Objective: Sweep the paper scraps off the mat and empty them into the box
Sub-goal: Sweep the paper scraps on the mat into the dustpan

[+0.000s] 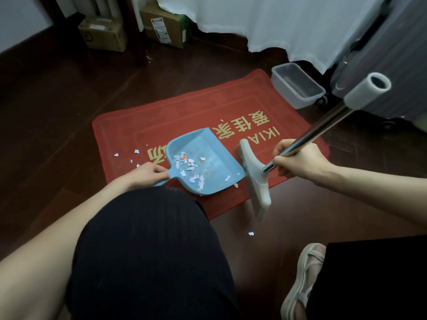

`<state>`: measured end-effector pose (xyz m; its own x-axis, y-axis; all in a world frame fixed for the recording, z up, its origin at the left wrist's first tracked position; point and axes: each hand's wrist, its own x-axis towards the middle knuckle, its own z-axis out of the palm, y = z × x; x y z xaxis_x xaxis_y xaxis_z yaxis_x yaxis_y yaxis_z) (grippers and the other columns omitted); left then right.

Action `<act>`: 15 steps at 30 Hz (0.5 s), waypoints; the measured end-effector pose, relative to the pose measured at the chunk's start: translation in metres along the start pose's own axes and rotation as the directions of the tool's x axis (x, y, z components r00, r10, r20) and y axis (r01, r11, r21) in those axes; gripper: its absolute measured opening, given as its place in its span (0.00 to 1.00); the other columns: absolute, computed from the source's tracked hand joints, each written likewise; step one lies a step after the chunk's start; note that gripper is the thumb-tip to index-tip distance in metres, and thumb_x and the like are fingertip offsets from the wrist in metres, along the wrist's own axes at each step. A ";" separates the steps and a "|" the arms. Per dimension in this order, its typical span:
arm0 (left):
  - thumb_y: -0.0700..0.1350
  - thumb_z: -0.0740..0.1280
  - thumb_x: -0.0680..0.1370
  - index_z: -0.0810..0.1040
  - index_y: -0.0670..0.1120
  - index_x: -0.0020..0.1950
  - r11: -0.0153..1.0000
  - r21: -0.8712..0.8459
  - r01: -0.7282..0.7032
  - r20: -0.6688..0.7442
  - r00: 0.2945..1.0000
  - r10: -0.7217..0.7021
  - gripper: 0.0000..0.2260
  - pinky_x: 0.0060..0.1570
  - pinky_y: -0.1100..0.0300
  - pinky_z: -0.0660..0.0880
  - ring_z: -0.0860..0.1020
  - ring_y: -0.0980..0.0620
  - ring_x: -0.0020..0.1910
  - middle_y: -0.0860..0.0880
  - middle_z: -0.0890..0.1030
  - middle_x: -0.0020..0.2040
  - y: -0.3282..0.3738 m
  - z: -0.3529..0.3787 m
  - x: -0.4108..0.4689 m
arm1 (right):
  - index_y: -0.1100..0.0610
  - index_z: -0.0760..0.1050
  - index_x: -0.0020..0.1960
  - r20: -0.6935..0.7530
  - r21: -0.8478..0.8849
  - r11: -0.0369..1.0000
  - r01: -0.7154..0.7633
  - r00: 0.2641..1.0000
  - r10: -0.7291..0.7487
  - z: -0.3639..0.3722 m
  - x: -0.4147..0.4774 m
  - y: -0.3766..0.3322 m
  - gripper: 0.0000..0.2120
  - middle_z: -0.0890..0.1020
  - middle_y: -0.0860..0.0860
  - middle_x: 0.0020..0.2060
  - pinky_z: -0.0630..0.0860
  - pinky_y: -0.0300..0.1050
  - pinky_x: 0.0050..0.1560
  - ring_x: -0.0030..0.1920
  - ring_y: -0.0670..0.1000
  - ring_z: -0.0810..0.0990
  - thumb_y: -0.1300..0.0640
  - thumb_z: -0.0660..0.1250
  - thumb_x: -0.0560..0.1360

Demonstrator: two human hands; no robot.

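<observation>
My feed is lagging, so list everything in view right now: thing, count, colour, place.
mat: one, red, on dark floor
dustpan: one, blue, on mat, holding scraps
scraps: several loose, white, mat's left edge; one on floor
broom: one, white head, metal handle, right of dustpan
box: one, clear, mat's far right corner
cartons: two, brown, far wall
suitcase: one, grey, far right
left hand: gripping dustpan handle
right hand: gripping broom handle

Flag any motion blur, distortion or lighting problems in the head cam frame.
Head view: broom head smeared by motion at its lower end; dustpan and paper scraps fairly sharp; wide-angle bending toward the edges, seen at the suitcase; dim, flat light, dark corners, no glare.
</observation>
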<state>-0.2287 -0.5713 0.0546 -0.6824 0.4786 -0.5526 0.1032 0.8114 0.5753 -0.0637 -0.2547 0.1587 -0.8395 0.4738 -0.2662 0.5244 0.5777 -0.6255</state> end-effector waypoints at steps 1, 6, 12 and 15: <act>0.46 0.63 0.78 0.79 0.42 0.44 1.000 0.002 0.001 0.001 1.000 -0.001 0.10 0.31 0.61 0.65 0.66 0.61 0.21 0.47 0.72 0.33 0.002 -0.001 0.000 | 0.56 0.79 0.38 -0.003 0.038 0.999 -0.022 1.000 0.022 -0.002 -0.004 0.004 0.05 0.84 0.56 0.30 0.81 0.44 0.33 0.31 0.52 0.84 0.64 0.67 0.69; 0.44 0.63 0.80 0.82 0.41 0.53 0.997 0.080 -0.007 0.053 0.999 0.003 0.11 0.24 0.69 0.65 0.69 0.62 0.18 0.54 0.74 0.26 0.010 -0.008 -0.002 | 0.59 0.77 0.38 -0.039 0.051 0.998 -0.043 0.998 0.045 -0.007 -0.037 0.025 0.04 0.83 0.56 0.28 0.83 0.48 0.35 0.30 0.52 0.84 0.65 0.65 0.70; 0.44 0.63 0.78 0.83 0.46 0.50 0.981 0.183 -0.057 0.305 0.952 -0.001 0.09 0.23 0.65 0.70 0.71 0.55 0.21 0.49 0.77 0.26 0.003 -0.020 -0.006 | 0.52 0.75 0.36 -0.075 -0.048 0.990 -0.135 0.989 0.131 0.011 -0.077 0.060 0.02 0.82 0.53 0.26 0.83 0.54 0.39 0.28 0.52 0.84 0.58 0.67 0.66; 0.45 0.63 0.76 0.82 0.43 0.50 0.948 0.302 -0.103 0.428 0.903 -0.039 0.10 0.24 0.64 0.69 0.71 0.54 0.21 0.48 0.76 0.28 0.003 -0.008 -0.005 | 0.44 0.72 0.36 -0.066 -0.170 0.975 -0.144 0.989 0.134 0.033 -0.081 0.070 0.03 0.82 0.52 0.28 0.82 0.54 0.40 0.34 0.57 0.84 0.50 0.66 0.63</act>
<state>-0.2310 -0.5734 0.0637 -0.3106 0.5443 -0.7793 0.3865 0.8213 0.4196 0.0358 -0.2746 0.1124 -0.7501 0.5899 -0.2989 0.6562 0.6080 -0.4469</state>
